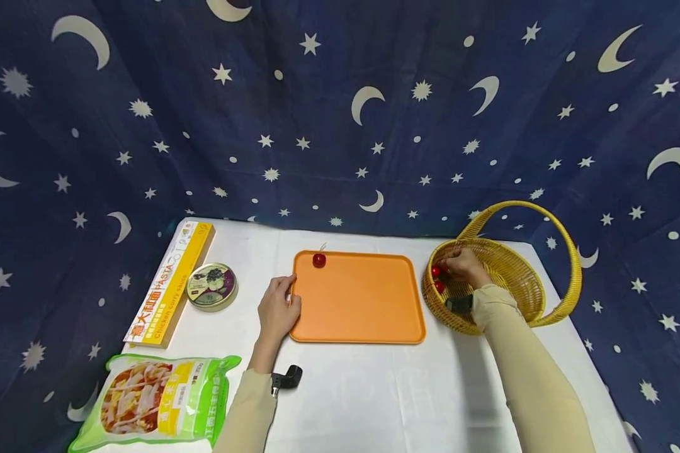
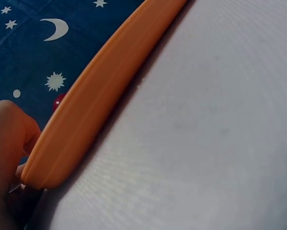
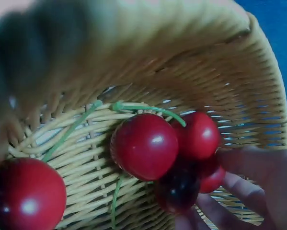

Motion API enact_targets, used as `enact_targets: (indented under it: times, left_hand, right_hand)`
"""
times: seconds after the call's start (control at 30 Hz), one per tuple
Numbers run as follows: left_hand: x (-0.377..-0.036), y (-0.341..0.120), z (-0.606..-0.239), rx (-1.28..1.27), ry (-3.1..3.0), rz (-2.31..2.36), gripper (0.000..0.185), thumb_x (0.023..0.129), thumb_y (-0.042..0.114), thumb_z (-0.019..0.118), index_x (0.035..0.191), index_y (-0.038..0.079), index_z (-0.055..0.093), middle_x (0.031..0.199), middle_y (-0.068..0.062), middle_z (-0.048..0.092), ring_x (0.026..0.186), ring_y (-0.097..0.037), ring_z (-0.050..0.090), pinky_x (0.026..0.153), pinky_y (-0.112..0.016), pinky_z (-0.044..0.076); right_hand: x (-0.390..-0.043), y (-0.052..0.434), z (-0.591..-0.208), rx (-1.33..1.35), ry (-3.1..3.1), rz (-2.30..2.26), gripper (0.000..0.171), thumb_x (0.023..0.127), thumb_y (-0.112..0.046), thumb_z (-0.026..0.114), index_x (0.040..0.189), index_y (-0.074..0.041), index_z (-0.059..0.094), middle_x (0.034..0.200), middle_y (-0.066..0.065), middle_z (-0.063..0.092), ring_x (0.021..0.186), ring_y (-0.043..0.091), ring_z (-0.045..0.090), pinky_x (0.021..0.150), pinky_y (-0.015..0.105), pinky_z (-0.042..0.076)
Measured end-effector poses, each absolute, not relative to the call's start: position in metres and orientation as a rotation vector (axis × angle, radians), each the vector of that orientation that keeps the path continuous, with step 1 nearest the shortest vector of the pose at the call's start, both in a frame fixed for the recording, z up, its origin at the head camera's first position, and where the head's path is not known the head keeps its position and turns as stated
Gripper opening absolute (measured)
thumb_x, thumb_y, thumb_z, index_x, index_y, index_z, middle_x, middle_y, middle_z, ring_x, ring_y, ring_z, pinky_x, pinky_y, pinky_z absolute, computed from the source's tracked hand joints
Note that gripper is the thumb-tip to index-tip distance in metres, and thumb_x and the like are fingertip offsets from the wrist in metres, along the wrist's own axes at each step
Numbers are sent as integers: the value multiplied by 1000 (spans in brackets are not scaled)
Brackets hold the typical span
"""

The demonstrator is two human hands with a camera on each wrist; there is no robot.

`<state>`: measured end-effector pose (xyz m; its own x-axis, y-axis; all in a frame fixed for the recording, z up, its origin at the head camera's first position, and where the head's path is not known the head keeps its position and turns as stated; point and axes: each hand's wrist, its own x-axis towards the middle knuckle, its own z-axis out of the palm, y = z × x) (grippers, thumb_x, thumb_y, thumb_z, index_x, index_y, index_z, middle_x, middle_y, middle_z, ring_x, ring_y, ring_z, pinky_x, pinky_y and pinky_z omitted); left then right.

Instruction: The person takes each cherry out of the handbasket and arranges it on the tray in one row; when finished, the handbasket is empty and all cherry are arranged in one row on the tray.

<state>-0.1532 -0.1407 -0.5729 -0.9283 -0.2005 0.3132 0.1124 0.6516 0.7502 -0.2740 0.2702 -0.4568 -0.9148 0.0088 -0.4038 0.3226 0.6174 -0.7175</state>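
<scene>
Fingers reaching into a wicker basket (image 3: 239,62) of cherries

Fingertips (image 3: 248,167) are touching a cluster of red cherries (image 3: 172,148) with green stems; another cherry (image 3: 26,194) is lying apart at lower left.

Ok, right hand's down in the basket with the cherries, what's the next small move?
Probably close the right hand's fingertips on one cherry of the cluster they touch and lift it from the wicker basket. One cherry already lies on the orange tray, whose edge the left hand touches.
</scene>
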Motion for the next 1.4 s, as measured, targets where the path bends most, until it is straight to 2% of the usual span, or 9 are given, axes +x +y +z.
enact_targets:
  times: [0.17,0.4,0.57,0.67,0.83,0.97,1.1,1.3,1.4]
  left_hand:
    - [-151,-139,-573,63,-2499,-1171,46,77,6,62,122,3,68,109,-13,62,85,-27,58,72,-43,46]
    - [-152,-140,-572,70,-2503,-1172,46,78,7,62,123,3,68,110,-13,62,87,-29,59,73,-45,46]
    - [-153,-142,-573,78,-2507,-1181,46,78,7,62,124,4,68,111,-13,62,88,-29,60,73,-45,46]
    - [-152,-142,-573,72,-2501,-1184,46,78,7,62,123,3,68,111,-13,62,87,-29,60,72,-45,46]
    - [-152,-141,-572,69,-2502,-1185,46,78,7,62,123,3,68,111,-14,62,89,-30,60,73,-45,47]
    - [-153,-142,-571,74,-2515,-1186,45,79,8,62,124,3,68,112,-14,62,89,-30,60,74,-46,46]
    - [-153,-143,-572,78,-2518,-1181,45,79,9,61,124,3,67,113,-14,61,90,-30,60,74,-46,47]
    - [-153,-142,-572,73,-2495,-1195,45,78,7,62,123,3,68,111,-14,62,88,-30,60,74,-46,46]
    - [-153,-141,-572,71,-2499,-1202,45,78,7,62,123,3,68,112,-14,62,88,-30,60,74,-46,46]
  right_hand:
    - [-268,270,-456,335,2501,-1180,28,90,2,55,112,20,56,78,2,64,58,9,56,58,27,51]
    - [-265,266,-453,382,2520,-1258,31,90,2,58,117,17,57,77,2,63,57,8,55,57,24,51]
    - [-260,262,-445,422,2542,-1263,31,90,-1,61,117,15,57,86,11,65,59,11,58,65,33,56]
    - [-256,262,-440,442,2566,-1263,31,90,-4,64,115,13,58,86,11,63,58,10,59,67,35,57]
    - [-248,267,-433,376,2607,-1314,31,89,-5,65,113,13,56,81,3,60,58,7,62,67,34,57]
    - [-242,269,-428,318,2609,-1372,40,91,-5,62,124,14,51,81,2,61,61,7,64,71,34,57]
    - [-238,265,-420,268,2615,-1426,42,92,-4,61,128,14,51,80,-1,62,62,4,63,68,28,57]
    - [-231,243,-410,243,2711,-1427,37,91,-9,65,122,11,59,92,9,65,65,3,63,58,21,52]
    - [-230,228,-409,211,2756,-1464,36,90,-9,67,119,11,61,92,11,63,66,3,63,61,20,52]
